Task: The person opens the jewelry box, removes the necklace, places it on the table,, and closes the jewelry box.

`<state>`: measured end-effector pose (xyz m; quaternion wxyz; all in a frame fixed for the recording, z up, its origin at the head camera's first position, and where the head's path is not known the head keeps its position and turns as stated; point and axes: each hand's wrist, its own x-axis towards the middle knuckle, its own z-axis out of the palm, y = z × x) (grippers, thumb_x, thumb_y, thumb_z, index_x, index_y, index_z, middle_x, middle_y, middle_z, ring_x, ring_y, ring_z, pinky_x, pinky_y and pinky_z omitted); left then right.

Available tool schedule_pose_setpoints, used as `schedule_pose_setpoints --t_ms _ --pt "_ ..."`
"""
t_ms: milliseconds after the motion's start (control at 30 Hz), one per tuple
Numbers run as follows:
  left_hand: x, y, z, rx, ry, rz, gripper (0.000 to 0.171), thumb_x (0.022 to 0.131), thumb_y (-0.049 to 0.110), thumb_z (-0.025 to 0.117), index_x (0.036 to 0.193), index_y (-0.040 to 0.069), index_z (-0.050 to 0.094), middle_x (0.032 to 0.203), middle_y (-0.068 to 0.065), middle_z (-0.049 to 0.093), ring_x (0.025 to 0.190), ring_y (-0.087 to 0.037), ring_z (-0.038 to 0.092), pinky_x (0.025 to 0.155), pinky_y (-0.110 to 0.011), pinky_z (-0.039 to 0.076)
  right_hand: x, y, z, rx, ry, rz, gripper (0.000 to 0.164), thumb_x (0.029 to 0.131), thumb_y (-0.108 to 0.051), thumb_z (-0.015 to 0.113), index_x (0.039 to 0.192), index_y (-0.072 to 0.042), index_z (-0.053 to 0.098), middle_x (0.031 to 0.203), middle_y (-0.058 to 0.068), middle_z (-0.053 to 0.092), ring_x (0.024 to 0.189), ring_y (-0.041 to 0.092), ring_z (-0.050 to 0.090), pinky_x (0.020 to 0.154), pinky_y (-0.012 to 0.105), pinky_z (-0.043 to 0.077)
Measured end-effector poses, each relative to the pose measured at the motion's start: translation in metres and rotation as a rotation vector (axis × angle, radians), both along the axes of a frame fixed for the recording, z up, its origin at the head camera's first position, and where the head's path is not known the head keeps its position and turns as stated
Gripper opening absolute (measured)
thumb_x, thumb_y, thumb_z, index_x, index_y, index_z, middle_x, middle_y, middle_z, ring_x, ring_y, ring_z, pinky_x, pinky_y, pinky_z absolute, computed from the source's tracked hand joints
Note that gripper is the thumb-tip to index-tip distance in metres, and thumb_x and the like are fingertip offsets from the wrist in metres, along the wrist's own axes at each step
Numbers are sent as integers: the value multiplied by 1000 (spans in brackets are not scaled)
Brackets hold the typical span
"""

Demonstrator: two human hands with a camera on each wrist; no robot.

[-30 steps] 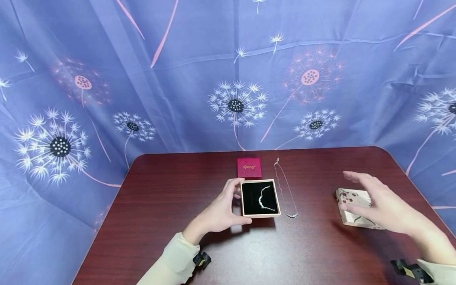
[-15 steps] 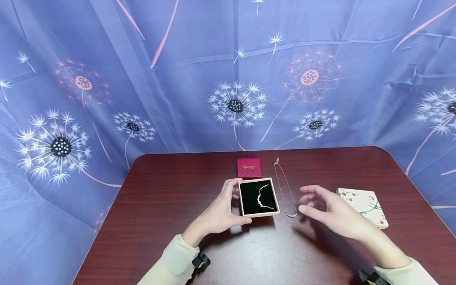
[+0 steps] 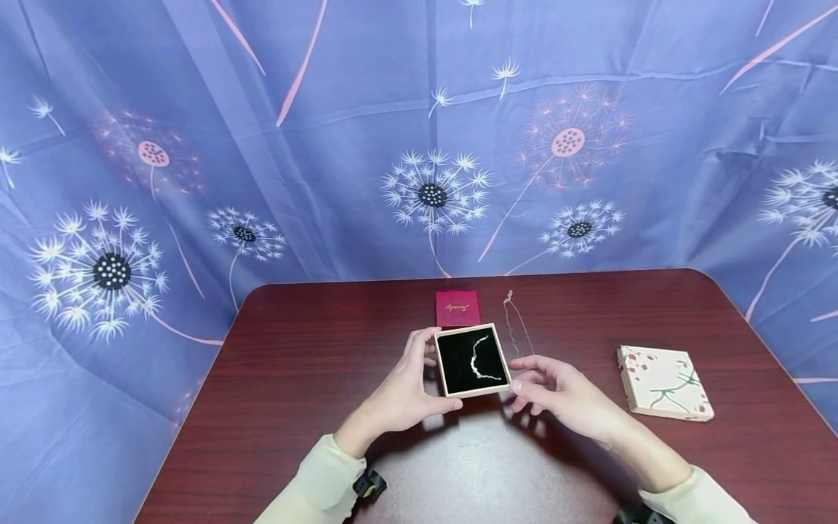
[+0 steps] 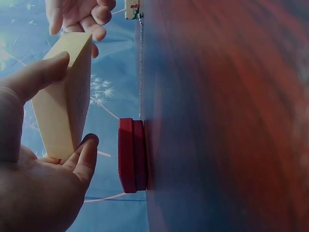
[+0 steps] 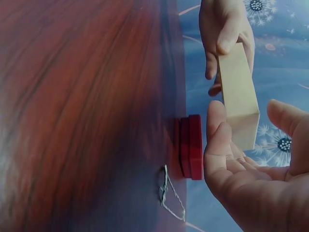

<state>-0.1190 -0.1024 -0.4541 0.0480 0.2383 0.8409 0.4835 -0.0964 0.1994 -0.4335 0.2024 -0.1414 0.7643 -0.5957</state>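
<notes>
My left hand (image 3: 399,386) holds a small cream jewelry box (image 3: 483,391) by its left side, thumb on the near edge, fingers at the far corner. Raised over the table and tilted slightly, the box shows a black lining with a silver beaded chain (image 3: 476,366) lying on it. In the left wrist view its pale outer wall (image 4: 60,111) is visible between thumb and fingers. My right hand (image 3: 563,397) is at the box's right edge, fingertips right at the rim, thumb and fingers spread apart in the right wrist view (image 5: 260,179).
Behind the box lies a closed red jewelry box (image 3: 457,308) with gold lettering. A thin silver necklace (image 3: 520,320) lies right of it, partly hidden by my right hand. A floral-patterned box lid (image 3: 666,382) rests farther right. A blue dandelion-print cloth (image 3: 340,167) hangs behind the table (image 3: 314,327).
My right hand has left the floral lid, which now lies on the table, and moved left to the cream box. My left hand has tilted the box slightly and shifted it left.
</notes>
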Motion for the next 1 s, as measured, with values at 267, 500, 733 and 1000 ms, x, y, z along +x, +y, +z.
schedule_pose_setpoints --t_ms 267,500,733,1000 --pt "0 1 0 0 20 10 108 73 13 99 157 10 31 145 -5 41 120 -21 58 106 -39 50 -3 -6 -1 -52 -46 -21 56 107 -21 64 146 15 46 109 27 74 95 35 75 80 39 62" --pt "1 1 0 3 10 29 111 69 16 102 155 10 32 143 -3 42 116 -20 58 104 -39 51 -5 -8 -4 -78 -84 -60 53 105 -19 67 143 14 50 110 30 73 96 27 75 83 36 62" --pt "2 -3 0 -17 9 13 117 66 23 104 157 5 32 137 -4 44 108 -24 60 98 -43 54 -10 -7 -3 -123 -76 -57 48 104 -10 64 141 17 50 110 30 73 96 26 76 85 38 63" --pt "2 -7 3 -24 4 -50 107 73 21 100 157 5 36 126 -2 53 103 -18 59 95 -39 54 -18 -1 -3 -99 -61 -59 45 104 -10 64 137 18 55 103 26 75 95 32 76 82 37 63"
